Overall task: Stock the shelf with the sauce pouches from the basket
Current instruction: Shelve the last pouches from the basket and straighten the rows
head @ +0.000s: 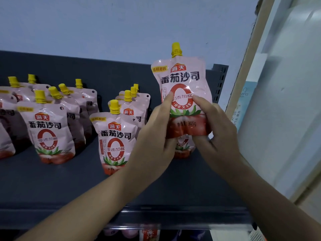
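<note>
glossy plastic sauce pouch (pixel 184 94); matt dark metal shelf (pixel 52 185).

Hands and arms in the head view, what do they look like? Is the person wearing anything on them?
The left hand and right hand are bare, with no gloves, rings, watch or bracelet visible. The forearms are uncovered as far as the frame shows, and no sleeve is in view.

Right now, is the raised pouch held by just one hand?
No, the left hand and right hand both grip the pouch.
</note>
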{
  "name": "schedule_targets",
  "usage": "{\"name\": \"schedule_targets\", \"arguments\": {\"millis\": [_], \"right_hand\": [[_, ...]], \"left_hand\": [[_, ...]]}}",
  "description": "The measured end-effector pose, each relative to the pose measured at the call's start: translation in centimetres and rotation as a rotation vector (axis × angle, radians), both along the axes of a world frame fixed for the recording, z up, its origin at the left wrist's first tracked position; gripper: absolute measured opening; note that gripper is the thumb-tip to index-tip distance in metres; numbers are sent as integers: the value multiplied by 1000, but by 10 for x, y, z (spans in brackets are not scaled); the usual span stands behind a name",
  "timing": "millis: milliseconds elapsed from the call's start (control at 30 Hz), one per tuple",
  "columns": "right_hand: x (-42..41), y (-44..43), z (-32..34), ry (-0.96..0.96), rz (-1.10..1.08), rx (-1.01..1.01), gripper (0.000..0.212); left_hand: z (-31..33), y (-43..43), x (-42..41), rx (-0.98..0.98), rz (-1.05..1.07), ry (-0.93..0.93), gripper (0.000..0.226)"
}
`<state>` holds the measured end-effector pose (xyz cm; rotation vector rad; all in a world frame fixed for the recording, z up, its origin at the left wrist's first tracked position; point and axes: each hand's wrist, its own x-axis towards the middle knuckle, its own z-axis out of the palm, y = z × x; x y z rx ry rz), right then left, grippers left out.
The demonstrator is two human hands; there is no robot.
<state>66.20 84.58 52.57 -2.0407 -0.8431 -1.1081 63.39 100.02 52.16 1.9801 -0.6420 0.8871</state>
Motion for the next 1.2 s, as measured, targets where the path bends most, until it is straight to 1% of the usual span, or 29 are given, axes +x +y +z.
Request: {"name": "schedule_targets", "arguments": {"millis": [100,167,333,400,467,500,533,567,600,633,667,700,733,767,833,867,900,933,967,1000,1033,1067,1100,1167,1200], "right_hand": [[2,-11,2,-14,-24,-136,48],[1,-17,2,-19,-54,-179,46],[-3,-23,8,-149,-159,-335,43],[-4,-21,12,-151,-154,-331,43],[-8,-18,7,-99,-117,-255,44],[-10,-15,3,-50,-74,-184,46],[-11,-13,-1,41,13,-93,47],[-15,-9,-3,189,161,18,50],[-20,-6,-4,368,350,132,58],[-23,-4,-3,533,518,229,76],[-25,-3,-3,671,641,312,94],[-27,-3,-3,795,735,383,105],[-29,-2,-2,884,811,439,107],[-31,0,0,920,857,477,102],[-33,4,3,913,831,555,84],[-31,6,3,909,796,599,80],[-29,6,2,909,773,634,84],[-26,5,0,907,751,650,92],[-24,3,-2,898,730,646,100],[-22,1,-3,886,705,622,103],[-21,-2,-4,876,684,585,101],[-21,-4,-5,878,662,545,95],[-20,-7,-6,894,637,504,87],[-19,-10,-11,944,563,410,69],[-18,-12,-14,972,523,367,61]], "left_hand": [[2,5,-5,118,53,-16,70],[4,8,-8,187,67,-17,69],[15,18,-10,178,2,77,76],[17,19,-11,149,-11,82,76],[13,17,-10,117,-32,47,71],[11,17,-10,82,-40,36,69],[8,17,-9,47,-49,18,66],[6,17,-8,27,-62,-13,65],[5,17,-7,23,-77,-41,65],[4,17,-6,28,-97,-53,67],[4,17,-4,39,-115,-47,69],[4,16,-3,52,-133,-34,69],[4,16,-3,65,-142,-27,67],[4,17,-4,78,-143,-27,64],[2,20,-3,140,-169,-14,66],[1,20,-2,143,-232,27,70],[1,19,0,70,-315,118,74],[4,17,3,-95,-378,231,74],[7,15,6,-293,-408,342,67],[10,14,11,-479,-425,444,50],[12,14,15,-579,-431,536,38],[12,13,17,-618,-473,614,36],[12,12,16,-617,-521,666,39],[10,11,10,-580,-529,656,38],[9,10,9,-591,-523,652,35]]}}
